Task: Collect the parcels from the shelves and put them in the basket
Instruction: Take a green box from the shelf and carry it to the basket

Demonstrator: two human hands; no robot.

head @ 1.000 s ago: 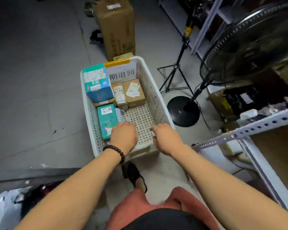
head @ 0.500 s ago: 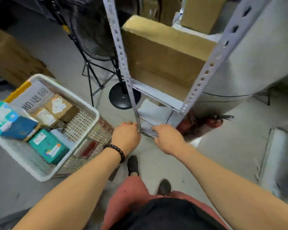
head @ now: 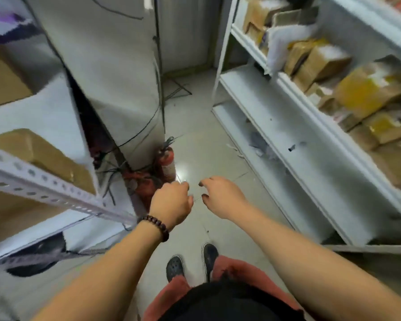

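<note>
Several brown cardboard parcels [head: 320,63] and yellow-taped ones [head: 366,93] lie on the white shelves [head: 294,107] at the right. My left hand [head: 171,203], with a bead bracelet at the wrist, hangs over the floor with loosely curled fingers and holds nothing. My right hand [head: 221,196] is just beside it, fingers also loosely curled and empty. Both hands are well short of the parcels. The basket is out of view.
A metal rack [head: 44,186] with a large cardboard box [head: 44,156] stands at the left. A red fire extinguisher [head: 167,161] and tangled cables sit by a grey column [head: 116,72]. A tiled aisle [head: 202,140] runs between the racks; my feet [head: 192,260] stand on it.
The view has swung right, away from the basket, which has left the frame. Both hands came off the basket's rim and now hang empty in the aisle between the shelves.
</note>
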